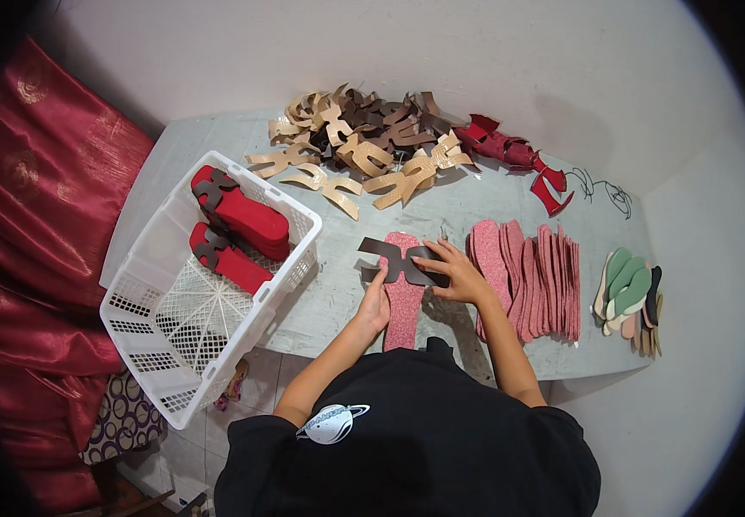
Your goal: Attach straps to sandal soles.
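Note:
A pink speckled shoe sole (402, 323) lies lengthwise in front of me on the table. Across its upper part rests a dark brown X-shaped sandal strap (401, 264), its ends reaching out past both edges. My left hand (376, 303) is closed at the sole's left edge, thumb up against the strap; its other fingers are mostly hidden. From the other side my right hand (457, 274) holds the strap's right half, fingertips pressed on top. Just right of that hand stands a row of similar pink soles (527, 280).
On the left, a white plastic basket (217, 366) holds red sandals (247, 220) with brown straps. Behind the work lies a heap of tan and brown straps (364, 142), with red straps (501, 146) beside it. Green and other soles (629, 284) sit at the far right.

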